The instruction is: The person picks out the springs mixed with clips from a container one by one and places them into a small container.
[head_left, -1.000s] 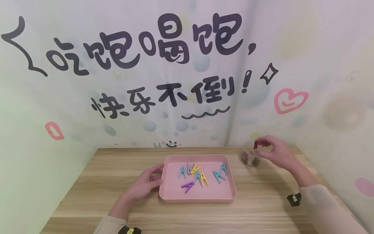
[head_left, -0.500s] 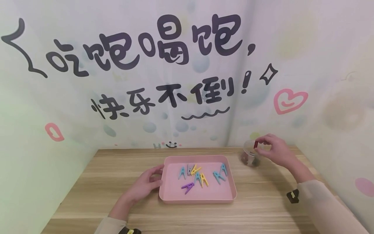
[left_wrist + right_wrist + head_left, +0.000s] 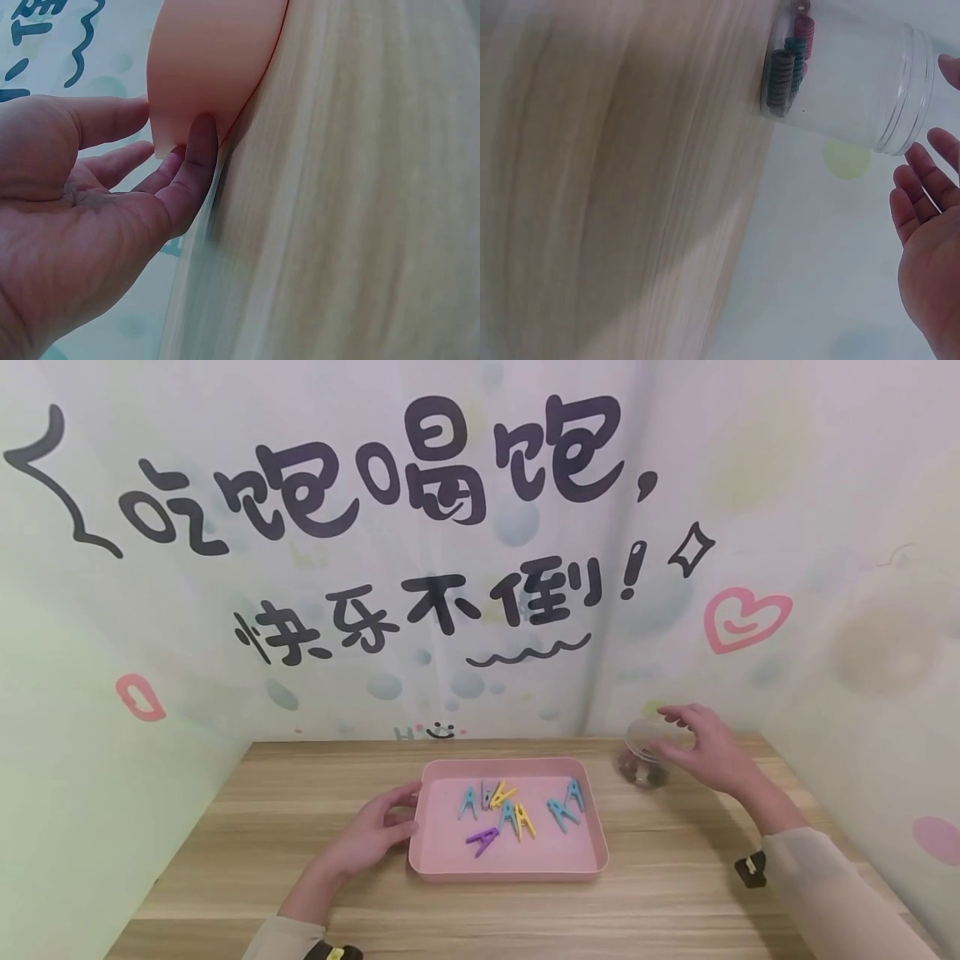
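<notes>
A pink tray (image 3: 510, 860) lies on the wooden table with several clothespins in it: blue (image 3: 562, 815), yellow (image 3: 524, 822), grey and purple (image 3: 482, 841). My left hand (image 3: 375, 831) rests at the tray's left side; in the left wrist view its fingertips (image 3: 201, 142) touch the outer wall. At the back right a clear jar (image 3: 847, 67) stands without a lid, with dark red, teal and grey-brown ribbed cylinders (image 3: 781, 79) at its bottom. My right hand (image 3: 705, 750) hovers at the jar's mouth, fingers spread, holding nothing.
The wooden table (image 3: 300, 827) runs back to a white patterned curtain (image 3: 360, 693) with large black lettering. More curtain or wall stands at the left and right edges of the table.
The small dark red piece pinched in my right hand above the jar has been let go, and the fingers have parted. My left hand and the tray have not moved.
</notes>
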### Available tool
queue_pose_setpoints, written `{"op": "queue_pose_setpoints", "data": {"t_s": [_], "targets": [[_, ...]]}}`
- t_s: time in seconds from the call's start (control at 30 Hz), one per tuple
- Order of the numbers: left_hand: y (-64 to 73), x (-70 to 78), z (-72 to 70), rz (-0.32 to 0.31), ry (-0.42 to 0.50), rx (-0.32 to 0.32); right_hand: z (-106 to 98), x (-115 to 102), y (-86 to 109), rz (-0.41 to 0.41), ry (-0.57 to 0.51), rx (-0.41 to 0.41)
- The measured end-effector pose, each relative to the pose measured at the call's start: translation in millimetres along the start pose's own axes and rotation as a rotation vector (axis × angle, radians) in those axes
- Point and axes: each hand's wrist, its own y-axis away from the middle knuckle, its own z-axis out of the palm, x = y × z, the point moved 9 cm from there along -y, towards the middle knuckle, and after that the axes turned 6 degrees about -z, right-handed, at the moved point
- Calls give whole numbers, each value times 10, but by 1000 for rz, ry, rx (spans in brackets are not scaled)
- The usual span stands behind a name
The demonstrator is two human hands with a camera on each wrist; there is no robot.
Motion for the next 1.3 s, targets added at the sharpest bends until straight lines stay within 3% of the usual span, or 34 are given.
{"op": "queue_pose_setpoints", "data": {"t_s": [0.33, 0.67, 0.9, 1.07, 1.3], "targets": [[-21, -22, -6, -10, -4, 19, -18, -71, 41, -46, -2, 36], [-11, 51, -14, -19, -15, 33, -94, -215, 93, -76, 31, 77], [-10, 55, -44, -57, -46, 89, -159, -392, 134, -114, 72, 103], [11, 152, -81, -15, -92, 120, -222, -490, 157, -122, 101, 123], [32, 268, -220, 10, -239, 240, -266, -572, 208, -89, 157, 116]]}}
